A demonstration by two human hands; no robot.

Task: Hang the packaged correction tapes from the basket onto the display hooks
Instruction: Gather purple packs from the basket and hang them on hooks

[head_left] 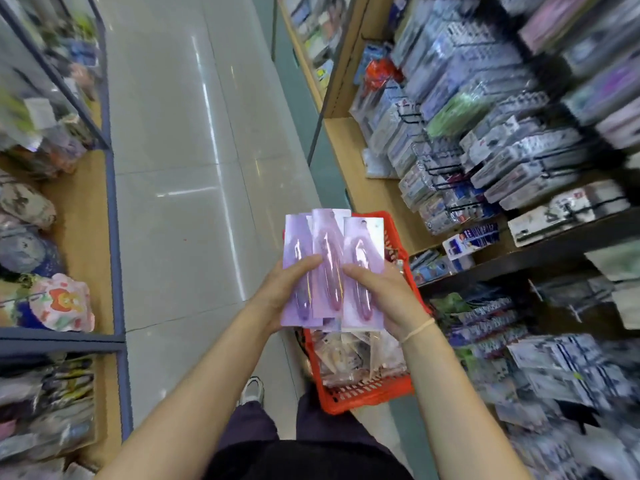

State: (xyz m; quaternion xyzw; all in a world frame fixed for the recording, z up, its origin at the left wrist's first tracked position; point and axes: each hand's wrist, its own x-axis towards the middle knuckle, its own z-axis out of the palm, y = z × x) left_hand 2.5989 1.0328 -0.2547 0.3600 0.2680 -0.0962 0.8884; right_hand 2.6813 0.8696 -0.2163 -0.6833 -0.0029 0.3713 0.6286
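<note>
Head view looked down a shop aisle with a pale tiled floor (180,140) running between two shelving units. On the right stood the larger display rack (502,140), crowded with hanging blister packs on black display hooks (437,174); much of it was blurred. On the left a wood-and-blue shelf (110,188) carried soft printed pouches, also blurred. A red plastic basket (363,396) sat low beside the right rack, just under the person's hands, with clear-wrapped packets lying inside it.

Both forearms reached forward over dark trousers, with one light shoe (252,389) showing on the floor below. Above the basket the person held a fan of purple packaged correction tapes (330,268), three cards plainly in front and overlapping, their hang holes at the top edge, away from the body. How many more lay behind could not be told. The left hand (282,292) gripped the left side of the fan, thumb laid across the front of the cards. The right hand (381,296) gripped the right side, thumb likewise on the front and fingers behind. A thin pale band (419,329) circled the right wrist.
</note>
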